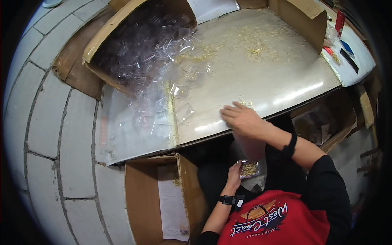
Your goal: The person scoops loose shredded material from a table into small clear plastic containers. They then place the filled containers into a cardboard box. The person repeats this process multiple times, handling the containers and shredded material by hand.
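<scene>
My left hand [234, 176] is low over my lap, its fingers closed around the side of a small clear plastic box [243, 176]. Thin gold-coloured pins [249, 168] lie loose inside that box. Above it, at the table's near edge, my right hand [244, 121] reaches out palm down, fingers stretched and slightly blurred. A few gold pins [246, 103] lie on the table just beyond its fingers. What is under the palm is hidden. A clear plastic bag [257, 183] seems to lie in my lap under the box.
A tipped cardboard box [92, 48] spills many clear plastic boxes [141, 61] onto the left of the table [228, 53]. More gold pins [256, 45] are scattered farther back. Open cartons stand below at left [141, 196] and right [341, 139]. Small tools [349, 60] lie at far right.
</scene>
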Demonstrator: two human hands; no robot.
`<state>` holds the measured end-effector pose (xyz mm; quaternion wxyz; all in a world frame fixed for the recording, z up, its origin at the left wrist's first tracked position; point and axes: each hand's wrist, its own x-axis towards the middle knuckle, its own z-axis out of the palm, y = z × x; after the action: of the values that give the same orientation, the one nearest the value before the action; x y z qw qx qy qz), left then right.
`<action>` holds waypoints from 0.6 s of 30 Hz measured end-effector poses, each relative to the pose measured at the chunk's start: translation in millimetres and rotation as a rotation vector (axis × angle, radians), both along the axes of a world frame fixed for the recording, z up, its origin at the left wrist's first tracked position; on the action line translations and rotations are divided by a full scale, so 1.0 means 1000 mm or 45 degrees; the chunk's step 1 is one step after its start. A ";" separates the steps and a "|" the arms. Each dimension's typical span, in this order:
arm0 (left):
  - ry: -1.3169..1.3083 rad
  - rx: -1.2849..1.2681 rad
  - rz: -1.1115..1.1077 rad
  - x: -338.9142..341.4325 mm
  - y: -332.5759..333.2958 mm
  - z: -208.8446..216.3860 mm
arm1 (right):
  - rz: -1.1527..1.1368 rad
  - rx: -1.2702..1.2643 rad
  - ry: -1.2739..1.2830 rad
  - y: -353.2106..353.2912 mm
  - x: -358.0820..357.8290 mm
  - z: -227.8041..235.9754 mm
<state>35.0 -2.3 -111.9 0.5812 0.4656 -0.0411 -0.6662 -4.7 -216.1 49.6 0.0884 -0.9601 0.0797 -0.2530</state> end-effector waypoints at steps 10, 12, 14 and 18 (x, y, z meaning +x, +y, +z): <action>-0.098 -0.073 -0.028 -0.011 -0.025 0.019 | -0.333 0.373 0.056 -0.048 -0.039 -0.001; -0.114 -0.051 -0.040 -0.013 -0.026 0.013 | -0.199 0.183 0.098 -0.019 -0.026 -0.005; -0.119 -0.033 -0.075 -0.017 -0.029 0.007 | -0.253 0.184 0.046 0.009 -0.029 -0.004; -0.022 0.041 0.047 -0.027 -0.034 0.014 | -0.234 0.208 0.002 0.054 -0.072 0.001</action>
<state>7.5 -36.7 -97.8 0.5855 0.4812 -0.0269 -0.6519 -76.4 -162.3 51.0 0.1426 -0.9385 0.1878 -0.2521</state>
